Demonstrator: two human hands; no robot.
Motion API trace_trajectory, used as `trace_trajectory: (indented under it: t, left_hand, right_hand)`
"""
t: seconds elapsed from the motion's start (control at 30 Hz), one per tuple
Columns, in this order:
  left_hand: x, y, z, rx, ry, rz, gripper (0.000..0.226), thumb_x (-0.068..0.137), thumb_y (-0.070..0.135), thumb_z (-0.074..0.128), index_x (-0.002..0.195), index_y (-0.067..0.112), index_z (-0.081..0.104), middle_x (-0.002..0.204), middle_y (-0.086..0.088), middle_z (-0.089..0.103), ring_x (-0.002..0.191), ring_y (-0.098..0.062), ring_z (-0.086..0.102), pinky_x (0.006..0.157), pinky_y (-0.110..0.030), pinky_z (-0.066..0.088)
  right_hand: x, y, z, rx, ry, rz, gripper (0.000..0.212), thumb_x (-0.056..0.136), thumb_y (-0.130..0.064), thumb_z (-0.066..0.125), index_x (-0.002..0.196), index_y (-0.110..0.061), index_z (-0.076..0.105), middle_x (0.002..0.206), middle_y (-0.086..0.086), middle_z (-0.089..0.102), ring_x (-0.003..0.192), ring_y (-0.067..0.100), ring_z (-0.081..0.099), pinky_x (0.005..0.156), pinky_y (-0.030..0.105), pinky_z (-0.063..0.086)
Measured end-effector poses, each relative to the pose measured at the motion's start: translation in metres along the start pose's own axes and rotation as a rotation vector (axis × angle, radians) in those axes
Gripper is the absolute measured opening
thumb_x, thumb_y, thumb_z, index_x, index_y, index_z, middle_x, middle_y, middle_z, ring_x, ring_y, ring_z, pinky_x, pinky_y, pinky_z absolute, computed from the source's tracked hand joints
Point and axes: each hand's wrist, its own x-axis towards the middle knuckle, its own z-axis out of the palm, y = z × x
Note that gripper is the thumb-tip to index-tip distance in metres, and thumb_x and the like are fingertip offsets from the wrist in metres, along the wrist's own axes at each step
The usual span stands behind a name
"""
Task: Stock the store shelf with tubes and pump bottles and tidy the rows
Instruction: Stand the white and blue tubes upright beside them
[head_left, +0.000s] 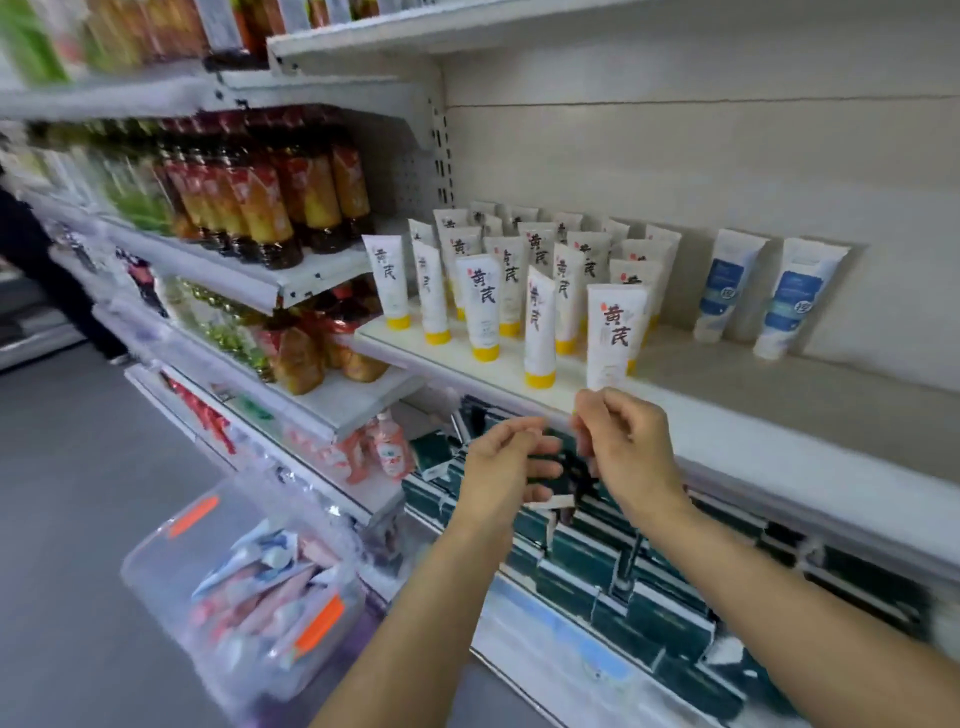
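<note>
Grey floor (78, 467), smooth and bare, running along the aisle at left. White metal shelving (322, 280) in several tiers, with a perforated upright (441, 156) and a pale panelled back wall (727, 156) behind the tiers. Lighting even and diffuse, source not visible; left side of the view blurred.

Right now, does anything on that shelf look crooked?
Yes. The yellow-capped tubes aren't in neat rows; the front ones sit staggered and turned different ways. The two blue tubes lean back against the wall.
</note>
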Motion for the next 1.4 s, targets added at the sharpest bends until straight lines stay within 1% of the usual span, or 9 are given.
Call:
trace_trajectory:
  t: [0.4, 0.57, 0.77, 0.97, 1.03, 1.1, 1.23, 1.33, 1.4]
  left_hand:
    - [-0.029, -0.040, -0.186, -0.107, 0.302, -0.099, 0.017, 0.097, 0.010, 0.050, 0.101, 0.011, 0.066, 0.083, -0.007, 0.070, 0.058, -0.014, 0.060, 0.052, -0.024, 0.046]
    - [-0.019, -0.050, -0.253, -0.207, 0.456, -0.187, 0.013, 0.095, 0.015, 0.055, 0.101, 0.008, 0.064, 0.085, -0.008, 0.068, 0.058, -0.014, 0.058, 0.046, -0.020, 0.044]
    - [0.012, -0.066, -0.337, -0.243, 0.652, -0.254, 0.015, 0.096, 0.022, 0.054, 0.102, 0.015, 0.066, 0.086, -0.003, 0.070, 0.066, -0.015, 0.061, 0.058, -0.025, 0.048]
    - [0.055, -0.087, -0.425, -0.154, 0.827, -0.302, 0.018, 0.098, 0.009, 0.046, 0.097, 0.012, 0.064, 0.081, -0.008, 0.065, 0.065, -0.019, 0.060, 0.052, -0.024, 0.049]
    - [0.069, -0.103, -0.445, -0.111, 0.838, -0.366, 0.018, 0.098, 0.006, 0.046, 0.104, 0.009, 0.062, 0.082, -0.010, 0.065, 0.063, -0.021, 0.059, 0.056, -0.027, 0.051]
    - [0.081, -0.124, -0.458, -0.050, 0.805, -0.427, 0.018, 0.096, 0.002, 0.048, 0.108, 0.007, 0.060, 0.080, -0.010, 0.063, 0.061, -0.021, 0.058, 0.057, -0.028, 0.049]
    - [0.105, -0.173, -0.479, 0.143, 0.715, -0.545, 0.021, 0.088, -0.001, 0.053, 0.106, 0.005, 0.060, 0.076, -0.007, 0.062, 0.060, -0.020, 0.056, 0.056, -0.027, 0.044]
    - [0.118, -0.203, -0.489, 0.333, 0.651, -0.617, 0.014, 0.090, 0.008, 0.055, 0.101, 0.015, 0.062, 0.092, -0.007, 0.064, 0.077, -0.021, 0.058, 0.068, -0.028, 0.044]
    - [0.123, -0.217, -0.494, 0.562, 0.532, -0.634, 0.023, 0.091, 0.012, 0.053, 0.111, 0.017, 0.064, 0.103, -0.005, 0.066, 0.089, -0.020, 0.060, 0.075, -0.025, 0.044]
  right_hand:
    - [-0.065, 0.025, 0.165, 0.057, -0.429, 0.206, 0.032, 0.097, -0.010, 0.052, 0.073, 0.011, 0.055, 0.058, 0.016, 0.048, 0.047, 0.018, 0.042, 0.043, 0.027, 0.035]
    - [-0.059, 0.046, 0.229, 0.002, -0.625, 0.282, 0.028, 0.096, -0.006, 0.055, 0.069, 0.002, 0.058, 0.050, 0.002, 0.053, 0.043, 0.008, 0.046, 0.042, 0.021, 0.037]
    - [-0.039, 0.094, 0.311, -0.132, -0.825, 0.322, 0.025, 0.094, -0.009, 0.057, 0.071, -0.001, 0.060, 0.050, 0.000, 0.056, 0.043, 0.016, 0.048, 0.044, 0.024, 0.038]
    - [-0.011, 0.150, 0.390, -0.329, -1.015, 0.344, 0.021, 0.092, -0.005, 0.058, 0.072, -0.001, 0.058, 0.059, 0.004, 0.056, 0.038, -0.001, 0.047, 0.042, 0.015, 0.039]
    - [-0.009, 0.177, 0.414, -0.400, -1.088, 0.343, 0.024, 0.091, -0.005, 0.059, 0.067, -0.009, 0.057, 0.058, -0.001, 0.056, 0.044, 0.000, 0.050, 0.050, 0.020, 0.042]
    - [-0.013, 0.201, 0.435, -0.471, -1.192, 0.329, 0.017, 0.087, -0.008, 0.062, 0.071, -0.007, 0.060, 0.061, -0.002, 0.057, 0.054, 0.009, 0.052, 0.058, 0.027, 0.043]
    - [-0.027, 0.238, 0.474, -0.601, -1.376, 0.240, 0.006, 0.082, -0.015, 0.066, 0.086, -0.012, 0.062, 0.086, 0.004, 0.065, 0.080, 0.019, 0.060, 0.076, 0.035, 0.050]
    - [-0.039, 0.260, 0.497, -0.744, -1.495, 0.112, 0.024, 0.084, -0.023, 0.066, 0.107, -0.020, 0.058, 0.109, 0.001, 0.060, 0.099, 0.021, 0.059, 0.086, 0.035, 0.050]
    - [-0.049, 0.275, 0.510, -0.861, -1.589, -0.036, 0.037, 0.089, -0.020, 0.063, 0.125, -0.021, 0.052, 0.126, 0.001, 0.052, 0.113, 0.023, 0.054, 0.090, 0.033, 0.046]
